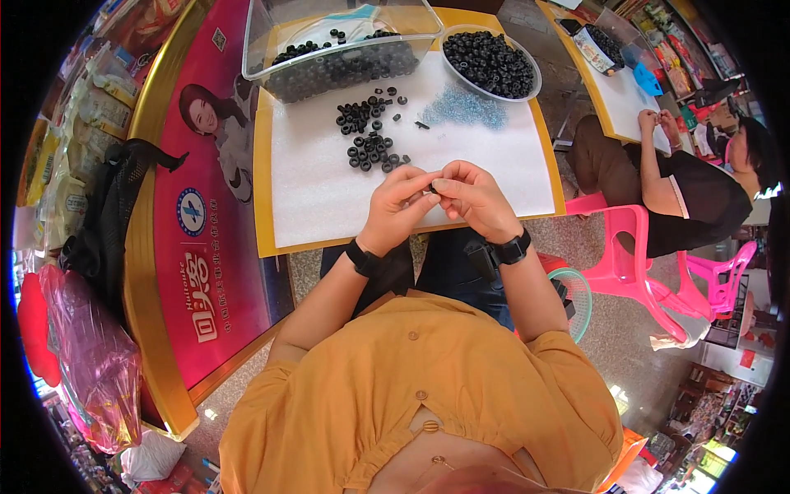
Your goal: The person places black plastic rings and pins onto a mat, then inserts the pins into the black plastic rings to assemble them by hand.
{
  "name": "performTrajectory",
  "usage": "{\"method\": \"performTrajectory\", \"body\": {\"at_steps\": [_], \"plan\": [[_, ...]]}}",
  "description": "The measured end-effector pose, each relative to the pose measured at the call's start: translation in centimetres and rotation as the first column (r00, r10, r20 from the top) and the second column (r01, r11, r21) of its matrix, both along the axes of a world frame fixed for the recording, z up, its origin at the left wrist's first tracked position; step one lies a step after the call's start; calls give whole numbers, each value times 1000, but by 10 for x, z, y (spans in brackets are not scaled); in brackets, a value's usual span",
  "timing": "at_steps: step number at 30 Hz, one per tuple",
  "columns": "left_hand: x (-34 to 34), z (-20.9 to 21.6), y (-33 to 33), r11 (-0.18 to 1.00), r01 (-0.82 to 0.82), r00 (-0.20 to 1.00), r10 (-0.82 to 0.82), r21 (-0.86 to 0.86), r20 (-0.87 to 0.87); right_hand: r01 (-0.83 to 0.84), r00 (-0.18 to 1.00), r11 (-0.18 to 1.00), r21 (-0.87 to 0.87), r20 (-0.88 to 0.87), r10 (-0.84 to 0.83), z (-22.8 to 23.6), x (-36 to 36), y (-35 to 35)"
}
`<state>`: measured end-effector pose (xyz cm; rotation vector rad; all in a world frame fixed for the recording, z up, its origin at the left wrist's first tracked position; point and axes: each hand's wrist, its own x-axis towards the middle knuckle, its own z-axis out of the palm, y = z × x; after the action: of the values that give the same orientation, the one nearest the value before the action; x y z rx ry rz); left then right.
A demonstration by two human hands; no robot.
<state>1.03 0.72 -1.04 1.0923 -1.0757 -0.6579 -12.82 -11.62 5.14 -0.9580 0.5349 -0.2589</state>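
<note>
My left hand [397, 206] and my right hand [477, 199] meet above the near edge of the white-topped table [321, 210]. Thumb and forefinger of each are pinched on one small black piece [434, 188]; the fingers mostly hide its shape. Just beyond my left hand lies a loose group of small black ring-shaped parts [372, 153], with another cluster [359, 117] farther back. A thin black piece [422, 125] lies by itself beyond my hands. Small pale blue translucent beads [465, 109] are spread to the right of it.
At the table's far side stand a clear plastic box [341, 74] and a round bowl [535, 82], both holding many black parts. A pink display counter [185, 247] borders the left. On the right are a pink plastic chair [621, 247] and a seated co-worker [699, 193] at another table.
</note>
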Motion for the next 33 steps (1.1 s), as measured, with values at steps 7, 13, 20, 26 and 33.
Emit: {"method": "performTrajectory", "body": {"at_steps": [7,13,20,26,33], "plan": [[-7,4,-5,987,-148,986,152,-59,62,-53,996,993,-101,-78,46,2,-1,-4],[-6,0,-5,974,-223,974,224,-32,39,-208,962,886,-414,-252,107,14,13,-21],[-5,7,-4,962,-274,962,273,21,19,-214,976,-27,-976,-212,-53,-4,92,-66],[-7,11,-3,967,-248,969,247,61,19,-377,925,-95,-921,-380,17,-13,138,-93],[-6,10,-1,966,-250,968,249,66,33,-394,919,-93,-914,-394,-11,-3,127,-87]]}}
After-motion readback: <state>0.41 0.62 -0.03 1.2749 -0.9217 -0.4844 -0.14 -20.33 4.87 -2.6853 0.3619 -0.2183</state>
